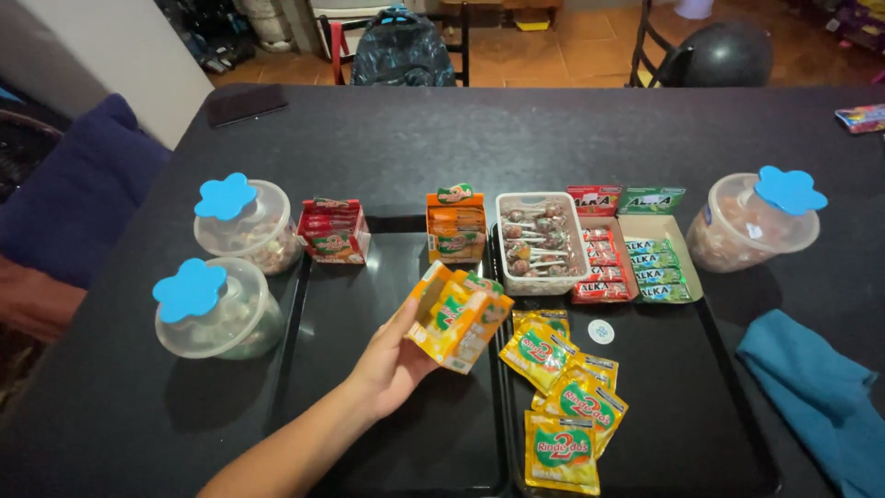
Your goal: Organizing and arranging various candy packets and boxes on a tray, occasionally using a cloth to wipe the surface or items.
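While I scan from the left, two clear lidded jars (221,309) with blue flower-shaped lids stand on the dark table (461,129), just beside the left black tray (318,406). At that tray's far edge sit a red candy box (334,231) and an upright orange box (455,226); the rest of it lies bare. My left hand (392,364) hovers over this tray, fingers curled round a second orange candy box (458,316), tilted and held clear of the surface. My right hand is out of sight. On the right tray, the lollipop tub (539,242) and gum display box (636,254) look placed, I judge, while yellow sachets (562,397) lie loosely overlapped. A third jar (749,221) and a blue cloth (820,397) sit farther right.
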